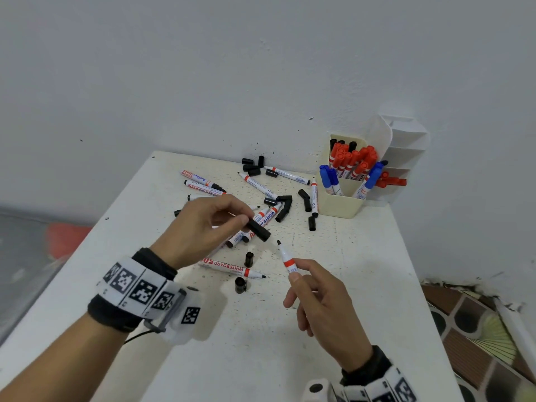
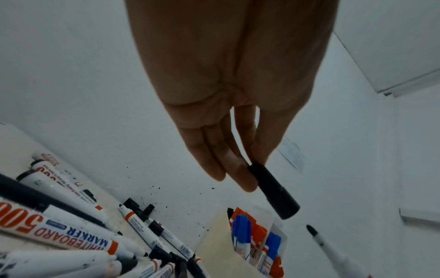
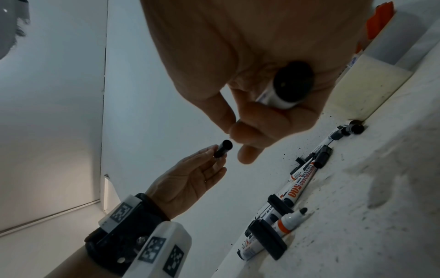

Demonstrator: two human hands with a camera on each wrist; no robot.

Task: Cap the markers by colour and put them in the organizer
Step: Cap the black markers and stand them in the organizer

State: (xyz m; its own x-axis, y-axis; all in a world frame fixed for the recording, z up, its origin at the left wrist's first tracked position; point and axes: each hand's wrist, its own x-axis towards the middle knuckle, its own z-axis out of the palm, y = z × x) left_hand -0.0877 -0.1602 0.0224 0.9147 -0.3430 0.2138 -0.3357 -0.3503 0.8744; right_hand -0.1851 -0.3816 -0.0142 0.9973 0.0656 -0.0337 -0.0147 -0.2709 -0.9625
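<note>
A table stands against a wall, with an organizer at its far right corner holding capped markers upright. Uncapped markers and loose caps lie scattered left of the organizer. Nearer, above the table, the left hand holds a cap just left of a marker held by the right hand.

Head view sits high, looking forward and down over the desk toward the corner wall, both hands in frame. Left wrist view hangs close under the left hand, looking along the fingers to the cap, with the organizer beyond. Right wrist view hugs the right hand, low by the desk, facing across to the left hand. All three share the cap and the loose markers.
</note>
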